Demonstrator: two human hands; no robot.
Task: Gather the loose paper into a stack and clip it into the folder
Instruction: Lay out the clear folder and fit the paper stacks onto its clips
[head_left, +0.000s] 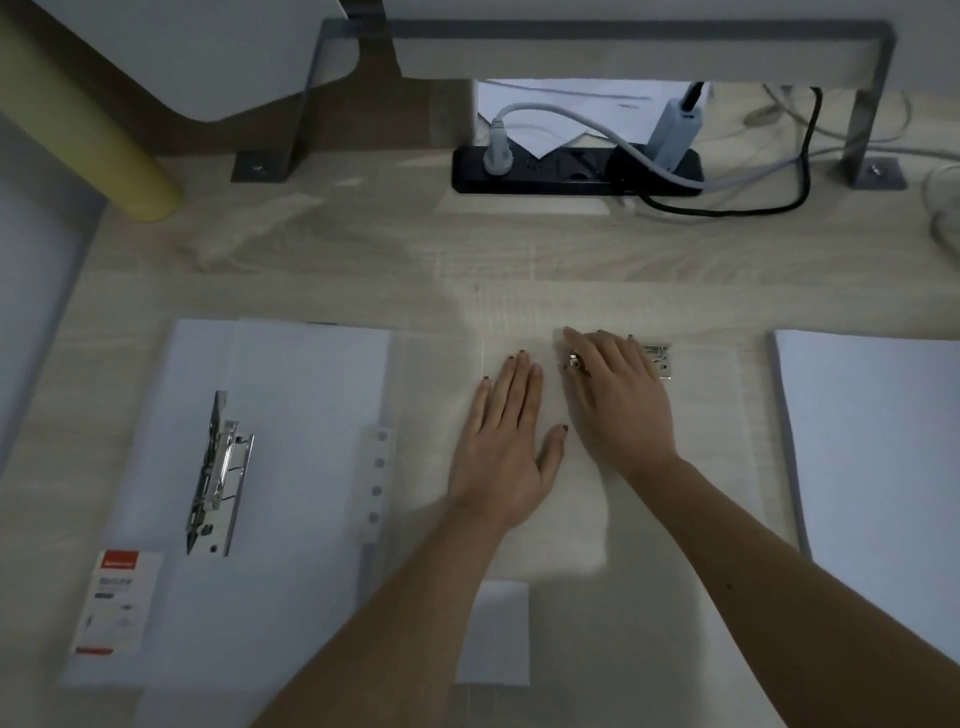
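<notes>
Dim wood-grain desk (363, 260), our left hand (506, 457) and right hand (618, 400) lying flat, fingers straight, gripping nothing, on a clear folder (701, 441) at centre, white binder (291, 415) open at left, paper stack (872, 441) at right edge, power strip (561, 171) at top

pale wood-grain desk (363, 260). 9 o'clock: open white folder with metal lever clip (291, 395), lying flat. centre: translucent plastic folder (701, 415), flat, just beside it. 3 o'clock: stack of white paper (872, 441). 12 o'clock: black power strip (550, 174), cables plugged in. 6 o'clock: small white sheet (498, 634).
</notes>
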